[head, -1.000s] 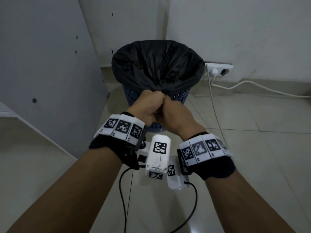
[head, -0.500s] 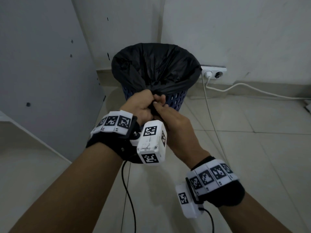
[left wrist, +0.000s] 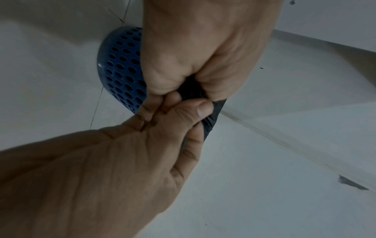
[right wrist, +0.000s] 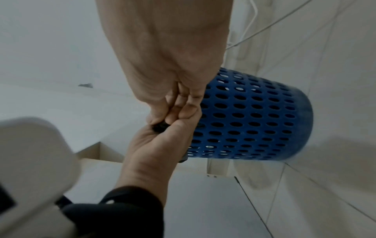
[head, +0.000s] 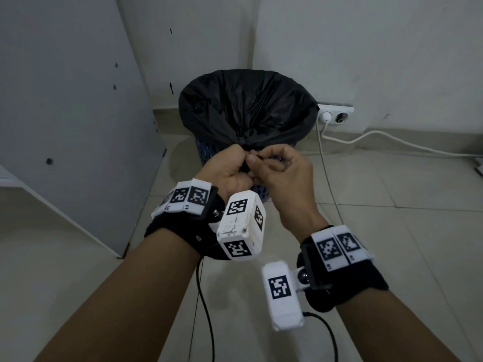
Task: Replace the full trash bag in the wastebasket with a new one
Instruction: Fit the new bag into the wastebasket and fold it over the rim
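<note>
A black trash bag (head: 248, 108) lines the blue perforated wastebasket (head: 205, 152) standing in the room's corner. At the near rim the bag's edge is gathered into a bunch. My left hand (head: 241, 164) grips that bunch in a fist, seen close up as black plastic (left wrist: 191, 90) squeezed inside the left hand (left wrist: 203, 67). My right hand (head: 257, 159) pinches the same twisted plastic with thumb and fingers right against the left fist. In the right wrist view the right hand (right wrist: 175, 99) and the left hand (right wrist: 160, 141) meet over a small black tuft (right wrist: 160, 125) beside the wastebasket (right wrist: 254, 120).
A white wall socket (head: 337, 113) with a plugged white cable (head: 392, 142) sits right of the basket. A grey panel (head: 65, 113) stands close on the left. Walls meet behind the basket; pale tiled floor (head: 392, 231) spreads to the right.
My right hand went from a fist beside the left to a thumb-and-finger pinch on the bag's bunch, and its wrist dropped lower and to the right. The left fist kept its hold.
</note>
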Demonstrator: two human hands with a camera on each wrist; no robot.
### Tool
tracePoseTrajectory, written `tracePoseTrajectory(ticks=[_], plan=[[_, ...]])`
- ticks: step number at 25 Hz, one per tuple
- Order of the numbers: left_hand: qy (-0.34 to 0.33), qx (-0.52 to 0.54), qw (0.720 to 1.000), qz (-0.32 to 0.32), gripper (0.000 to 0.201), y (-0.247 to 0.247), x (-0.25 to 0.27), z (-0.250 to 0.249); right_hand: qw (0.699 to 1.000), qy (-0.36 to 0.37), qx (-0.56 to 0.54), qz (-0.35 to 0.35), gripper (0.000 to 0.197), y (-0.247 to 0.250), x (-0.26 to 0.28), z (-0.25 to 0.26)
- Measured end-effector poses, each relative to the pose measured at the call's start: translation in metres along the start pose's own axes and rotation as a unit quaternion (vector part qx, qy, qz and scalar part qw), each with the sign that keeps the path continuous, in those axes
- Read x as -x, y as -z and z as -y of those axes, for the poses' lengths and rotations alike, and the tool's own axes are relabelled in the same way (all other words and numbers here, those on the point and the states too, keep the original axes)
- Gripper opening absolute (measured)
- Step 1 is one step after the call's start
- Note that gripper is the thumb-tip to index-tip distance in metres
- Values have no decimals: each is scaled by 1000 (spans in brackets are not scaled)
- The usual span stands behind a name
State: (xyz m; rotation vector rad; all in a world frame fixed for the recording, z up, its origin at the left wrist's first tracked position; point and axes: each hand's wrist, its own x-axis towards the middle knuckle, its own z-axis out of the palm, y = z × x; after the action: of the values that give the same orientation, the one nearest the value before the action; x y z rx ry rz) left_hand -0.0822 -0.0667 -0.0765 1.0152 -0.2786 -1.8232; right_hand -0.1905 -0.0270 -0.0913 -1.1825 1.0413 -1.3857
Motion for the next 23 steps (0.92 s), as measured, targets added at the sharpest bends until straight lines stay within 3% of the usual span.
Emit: tracePoseTrajectory(ticks=[2,5,8,10,12,14,16,19,23], plan=[[2,14,1000,0,38,-1,2,4,998,15,62,-3,4,-3,-1,-3],[4,41,999,21,33,-1,7,4,979,66,188,33,13,-3,1,-4],[39,40,998,32,30,-1,9,0,936,113,310,120,21,6,-2,0],[19,-11,1000,21,33,-2,8,4,911,166,362,109,13,9,-10,-1],[21,-9,998,60,36,-5,11,10,893,188,402,70,8,8,-13,-2],[42,2,995,89,35,-4,12,8,902,131,407,53,16,12,-15,-3],[51,-58,993,88,36,5,11,3,918,68,386,58,26,22,-17,-4],[44,-115,988,95,24,19,10,6,945,32,317,70,21,32,-19,-1],[20,-64,994,92,32,21,4,15,978,-9,202,58,13,32,-19,4]])
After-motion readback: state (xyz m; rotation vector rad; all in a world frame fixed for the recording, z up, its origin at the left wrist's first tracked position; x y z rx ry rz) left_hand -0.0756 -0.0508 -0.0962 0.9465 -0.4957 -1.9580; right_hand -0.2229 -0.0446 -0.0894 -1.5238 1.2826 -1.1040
